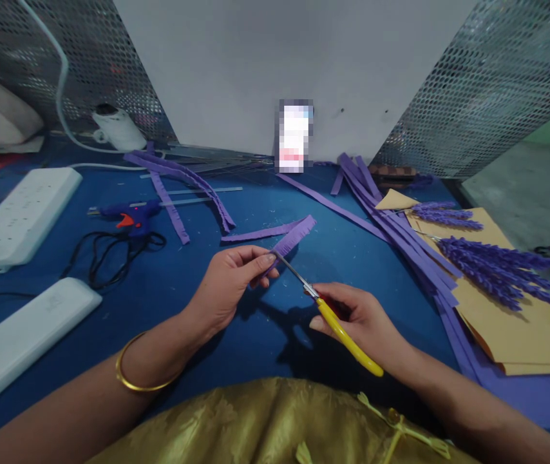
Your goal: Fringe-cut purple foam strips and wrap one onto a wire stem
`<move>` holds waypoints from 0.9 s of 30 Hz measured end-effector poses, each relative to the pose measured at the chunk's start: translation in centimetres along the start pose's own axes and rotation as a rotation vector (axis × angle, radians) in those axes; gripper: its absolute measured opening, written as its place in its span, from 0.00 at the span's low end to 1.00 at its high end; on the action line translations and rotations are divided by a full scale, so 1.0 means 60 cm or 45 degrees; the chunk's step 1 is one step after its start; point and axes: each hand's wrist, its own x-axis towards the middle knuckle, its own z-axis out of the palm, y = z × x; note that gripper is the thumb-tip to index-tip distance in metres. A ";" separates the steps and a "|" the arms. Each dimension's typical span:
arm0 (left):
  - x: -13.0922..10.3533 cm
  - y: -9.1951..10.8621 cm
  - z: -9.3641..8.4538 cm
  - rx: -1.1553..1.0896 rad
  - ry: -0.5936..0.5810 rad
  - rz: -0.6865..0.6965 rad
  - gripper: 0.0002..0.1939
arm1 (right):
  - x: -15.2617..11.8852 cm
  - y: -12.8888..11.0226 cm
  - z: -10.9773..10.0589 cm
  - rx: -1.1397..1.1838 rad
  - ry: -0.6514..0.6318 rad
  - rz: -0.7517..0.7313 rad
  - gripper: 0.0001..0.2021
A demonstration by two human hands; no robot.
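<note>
While left hand [229,277] pinches purple strip [290,240] (fringed), right hand [362,319] grips scissors [333,322].

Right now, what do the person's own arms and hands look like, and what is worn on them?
Both hands, left hand and right hand, are bare, without gloves, and the forearms show no sleeves. A thin gold bangle circles the left wrist. The right wrist shows nothing worn.

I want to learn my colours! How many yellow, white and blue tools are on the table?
Yellow: 1, the scissors in the right hand.
White: 2, the power strips.
Blue: 1, the glue gun.
Total: 4.
The left hand holds a purple paper strip.
</note>
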 end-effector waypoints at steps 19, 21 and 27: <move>-0.002 0.001 -0.002 0.053 -0.004 -0.032 0.10 | 0.008 -0.005 0.008 0.067 -0.058 0.018 0.10; -0.001 0.001 -0.003 0.050 -0.008 -0.029 0.10 | 0.009 -0.005 0.009 0.163 -0.076 0.038 0.12; -0.002 0.001 -0.002 -0.023 -0.036 -0.049 0.10 | 0.009 -0.020 0.002 0.377 -0.141 0.116 0.16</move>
